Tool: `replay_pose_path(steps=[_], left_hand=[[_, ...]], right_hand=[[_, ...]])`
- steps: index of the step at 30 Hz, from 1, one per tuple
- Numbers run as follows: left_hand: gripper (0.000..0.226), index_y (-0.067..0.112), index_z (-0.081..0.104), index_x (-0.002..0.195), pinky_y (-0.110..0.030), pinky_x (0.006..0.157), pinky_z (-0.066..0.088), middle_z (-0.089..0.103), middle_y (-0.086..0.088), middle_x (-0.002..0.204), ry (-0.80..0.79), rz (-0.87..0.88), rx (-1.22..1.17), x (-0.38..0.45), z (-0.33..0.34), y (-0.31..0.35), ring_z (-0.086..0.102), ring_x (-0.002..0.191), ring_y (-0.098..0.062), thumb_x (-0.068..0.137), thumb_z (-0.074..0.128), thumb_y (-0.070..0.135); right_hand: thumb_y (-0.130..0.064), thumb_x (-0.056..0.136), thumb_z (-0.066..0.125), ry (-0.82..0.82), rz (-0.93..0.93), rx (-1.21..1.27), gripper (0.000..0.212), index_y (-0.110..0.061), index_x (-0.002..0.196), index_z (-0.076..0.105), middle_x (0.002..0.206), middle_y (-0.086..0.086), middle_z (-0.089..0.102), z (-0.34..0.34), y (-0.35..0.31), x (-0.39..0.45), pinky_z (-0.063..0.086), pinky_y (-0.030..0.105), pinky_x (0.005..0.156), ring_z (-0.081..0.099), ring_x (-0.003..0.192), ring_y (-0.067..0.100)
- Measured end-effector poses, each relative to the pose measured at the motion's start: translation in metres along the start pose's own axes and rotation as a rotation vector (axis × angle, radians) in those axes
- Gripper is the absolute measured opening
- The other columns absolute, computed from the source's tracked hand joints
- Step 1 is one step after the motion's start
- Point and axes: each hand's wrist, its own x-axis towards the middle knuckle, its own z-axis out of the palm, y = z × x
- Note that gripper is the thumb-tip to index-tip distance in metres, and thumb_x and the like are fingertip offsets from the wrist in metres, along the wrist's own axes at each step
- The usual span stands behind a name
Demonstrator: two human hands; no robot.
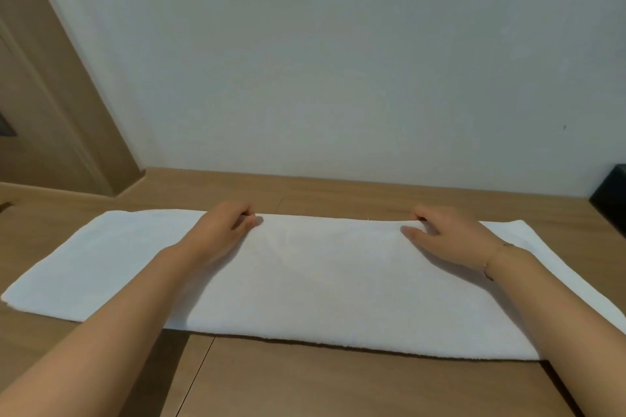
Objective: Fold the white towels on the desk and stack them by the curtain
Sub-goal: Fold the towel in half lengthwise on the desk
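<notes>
A white towel (305, 281) lies flat along the wooden desk (338, 382), its long side facing the person. The left hand (223, 230) and right hand (450, 234) each pinch its far edge with curled fingers. It looks soft and limp (light, likely to sag), so holding it near the corners should keep folds square.

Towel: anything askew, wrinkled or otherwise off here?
Nothing stands out. The towel lies flat across the desk in a long band, with only faint creases between the hands. The left hand and right hand both pinch its far edge. No stains or damage visible.
</notes>
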Motion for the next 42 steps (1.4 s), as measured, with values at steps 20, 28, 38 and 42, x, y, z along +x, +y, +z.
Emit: replay_pose_path(steps=[20,28,38,42], left_hand=[[0.018,0.029,0.055,0.09,-0.034,0.067,0.044,0.064,0.009,0.071,0.051,0.008,0.056,0.023,0.01,-0.008,0.059,0.075,-0.016,0.094,0.057,0.047],[0.022,0.025,0.055,0.077,-0.028,0.063,0.042,0.061,0.005,0.069,0.207,0.105,-0.107,0.024,-0.003,-0.01,0.056,0.069,-0.012,0.094,0.061,0.037],[0.025,0.02,0.056,0.082,-0.031,0.061,0.037,0.056,0.008,0.067,0.014,0.041,0.103,0.042,0.006,-0.008,0.052,0.069,-0.017,0.096,0.055,0.04],[0.023,0.022,0.053,0.088,-0.03,0.068,0.036,0.059,0.013,0.082,-0.03,-0.01,0.152,0.042,0.008,-0.006,0.054,0.082,-0.019,0.098,0.051,0.043]], right_hand=[[-0.035,0.101,0.044,0.111,0.035,-0.032,0.035,-0.027,0.069,0.033,0.061,-0.005,0.049,0.01,0.009,0.014,0.031,0.028,0.054,0.045,0.059,0.015],[-0.031,0.103,0.037,0.213,-0.023,-0.003,0.03,-0.013,0.079,0.038,0.065,0.002,0.051,-0.006,0.001,0.012,0.031,0.031,0.054,0.048,0.062,0.022],[-0.027,0.103,0.037,0.11,0.067,0.044,0.029,-0.007,0.082,0.04,0.067,0.007,0.05,0.01,0.014,0.025,0.03,0.035,0.056,0.039,0.06,0.023],[-0.028,0.1,0.047,0.176,0.082,0.022,0.032,-0.014,0.072,0.04,0.069,0.002,0.051,0.019,0.016,0.029,0.032,0.033,0.058,0.045,0.065,0.022]])
